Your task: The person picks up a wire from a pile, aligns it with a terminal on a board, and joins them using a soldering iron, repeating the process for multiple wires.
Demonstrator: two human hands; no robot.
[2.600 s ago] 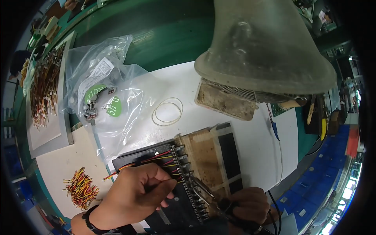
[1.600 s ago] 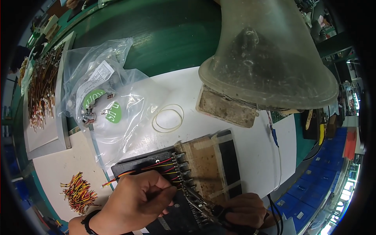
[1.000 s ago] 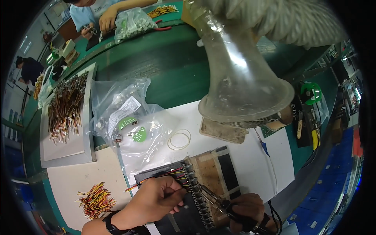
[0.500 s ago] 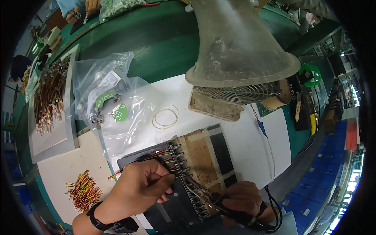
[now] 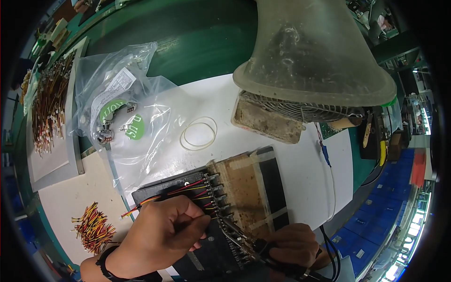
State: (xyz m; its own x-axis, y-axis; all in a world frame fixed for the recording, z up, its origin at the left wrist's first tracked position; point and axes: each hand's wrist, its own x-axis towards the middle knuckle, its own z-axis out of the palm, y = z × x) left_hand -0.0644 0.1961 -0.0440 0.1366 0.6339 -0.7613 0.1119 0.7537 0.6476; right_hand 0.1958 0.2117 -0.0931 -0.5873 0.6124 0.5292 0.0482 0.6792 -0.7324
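Note:
My left hand [image 5: 162,230] is closed on a thin strand of wire and rests on a black fixture [image 5: 206,256] with a row of small metal connectors [image 5: 217,197]. Red, yellow and black wires [image 5: 181,190] run from the connectors to the left, under my fingers. My right hand [image 5: 293,244] grips a soldering iron [image 5: 239,234] whose tip points up-left at the connector row, close to my left fingertips. A worn brown pad [image 5: 242,188] taped to the fixture lies right of the connectors.
A large translucent fume hood [image 5: 314,51] with a fan grille hangs over a dirty block [image 5: 265,123]. Rubber bands [image 5: 198,134] lie on white paper. A clear plastic bag [image 5: 120,110] holds small parts. Loose wire pieces [image 5: 91,228] lie at left; a tray of wires [image 5: 47,103] sits beyond.
The view swung up to the far bench and back down. My hands stay at the connector row, with the iron tip still beside my left fingertips.

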